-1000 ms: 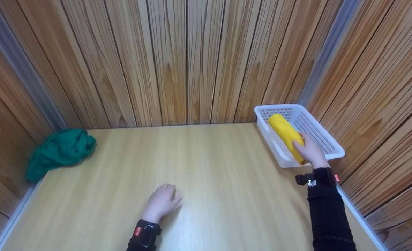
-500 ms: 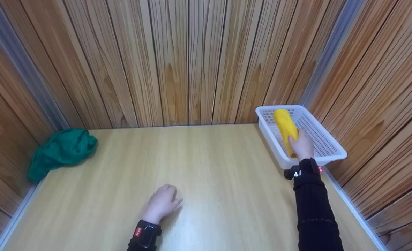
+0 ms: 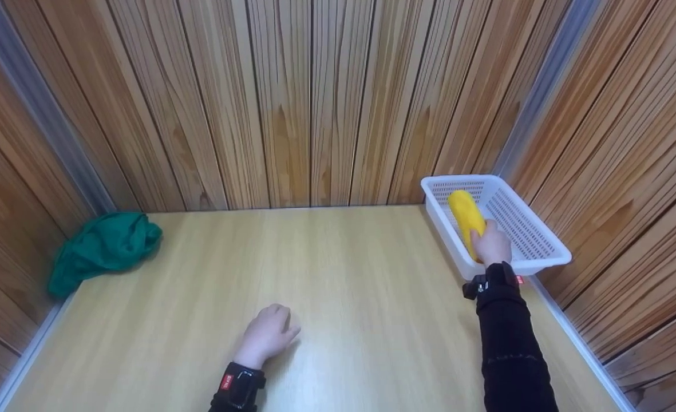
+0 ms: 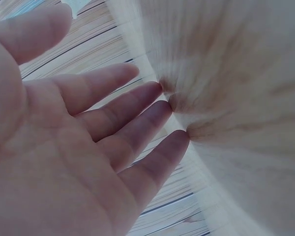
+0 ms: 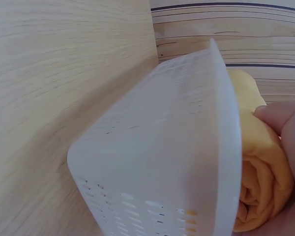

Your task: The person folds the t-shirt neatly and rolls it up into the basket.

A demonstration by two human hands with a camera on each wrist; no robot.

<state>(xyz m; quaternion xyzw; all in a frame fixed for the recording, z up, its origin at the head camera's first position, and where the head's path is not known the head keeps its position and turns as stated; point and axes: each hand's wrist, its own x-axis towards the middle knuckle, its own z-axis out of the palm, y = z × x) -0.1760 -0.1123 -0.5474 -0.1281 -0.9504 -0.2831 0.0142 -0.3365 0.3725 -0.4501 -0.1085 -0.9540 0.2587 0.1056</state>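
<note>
A rolled-up yellow cloth (image 3: 466, 215) lies lengthwise inside a white perforated plastic basket (image 3: 446, 240), along its left side. My right hand (image 3: 493, 243) grips the near part of the roll, thumb on the left. In the right wrist view the spiral end of the yellow cloth (image 5: 255, 191) shows beside the basket rim (image 5: 228, 128), with part of the right hand (image 5: 292, 137) around it. My left hand (image 3: 268, 335) rests on the table, holding nothing. Its loosely extended fingers (image 4: 142, 118) touch the tabletop with their tips in the left wrist view.
A crumpled green cloth (image 3: 106, 249) lies at the table's back left corner, hanging slightly over the left edge. Wood-panelled walls (image 3: 292, 103) enclose the table (image 3: 338, 274) at the back and both sides. The basket stands at the back right, close to the right wall.
My right hand has shifted slightly left and forward, turning the yellow roll straighter along the basket's left side and then lowering it. The left hand has stayed in place.
</note>
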